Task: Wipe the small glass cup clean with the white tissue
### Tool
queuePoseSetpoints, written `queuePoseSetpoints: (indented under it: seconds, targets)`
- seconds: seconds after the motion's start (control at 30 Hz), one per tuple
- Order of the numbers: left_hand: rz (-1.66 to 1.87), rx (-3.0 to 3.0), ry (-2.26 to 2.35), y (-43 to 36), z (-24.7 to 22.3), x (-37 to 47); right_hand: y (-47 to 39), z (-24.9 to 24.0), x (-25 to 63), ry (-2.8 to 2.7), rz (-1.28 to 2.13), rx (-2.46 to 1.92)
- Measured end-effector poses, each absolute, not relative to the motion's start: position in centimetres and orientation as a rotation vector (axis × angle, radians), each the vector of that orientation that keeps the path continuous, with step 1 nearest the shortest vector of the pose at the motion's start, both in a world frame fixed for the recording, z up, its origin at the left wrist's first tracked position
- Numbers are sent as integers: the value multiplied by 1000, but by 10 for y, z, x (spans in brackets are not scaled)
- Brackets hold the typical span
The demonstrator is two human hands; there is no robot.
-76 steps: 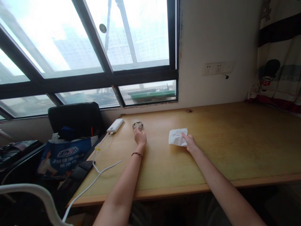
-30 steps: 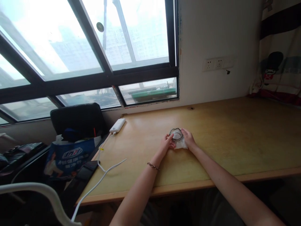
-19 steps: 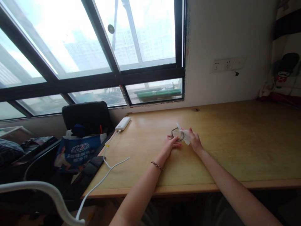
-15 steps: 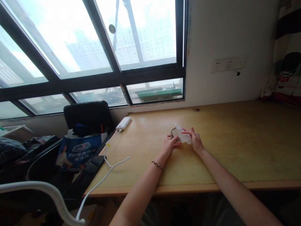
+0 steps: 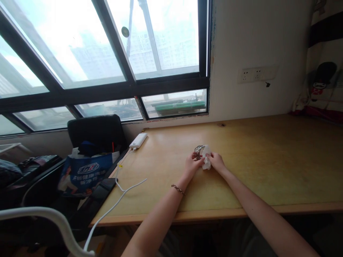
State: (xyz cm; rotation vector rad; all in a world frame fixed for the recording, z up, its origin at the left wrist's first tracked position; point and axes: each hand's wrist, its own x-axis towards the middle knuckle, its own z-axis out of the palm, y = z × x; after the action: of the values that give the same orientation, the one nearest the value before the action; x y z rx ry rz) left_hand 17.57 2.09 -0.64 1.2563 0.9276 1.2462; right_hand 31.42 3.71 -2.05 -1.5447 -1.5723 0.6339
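Observation:
Above the middle of the wooden table (image 5: 166,192), my left hand (image 5: 193,163) is closed on a small dark, shiny looped object (image 5: 197,151), which looks like metal or beads; its exact kind cannot be made out. My right hand (image 5: 216,162) pinches a crumpled white tissue (image 5: 206,157) against the right side of that object. The fingertips of both hands are close together at the tissue. A braided bracelet (image 5: 178,189) circles my left wrist.
A white power bank (image 5: 138,141) with a white cable (image 5: 115,202) lies at the table's left edge. Left of the table are a black chair (image 5: 96,132) and a blue bag (image 5: 85,175). A white curved tube (image 5: 50,214) crosses the lower left.
My right hand has come down and closer to my left, its fingers now drawn together. The tissue, spread out before, is now bunched against the looped object. The view has shifted slightly.

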Motion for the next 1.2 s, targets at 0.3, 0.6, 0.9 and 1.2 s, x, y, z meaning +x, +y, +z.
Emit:
queuePoseSetpoints:
  seconds: [0.3,0.6,0.9,1.2]
  targets:
    - [1255,1402,954,20,-4,174,25,-11,315,-1601,216,-1556]
    - [1207,1518,1014,19,-3,171,25,-11,314,-1717,280,-1530]
    - [1195,1390,758,16,-3,183,33,-15,311,-1506,454,-1660]
    - [1222,1311,880,23,-4,177,33,-11,319,-1612,441,-1647]
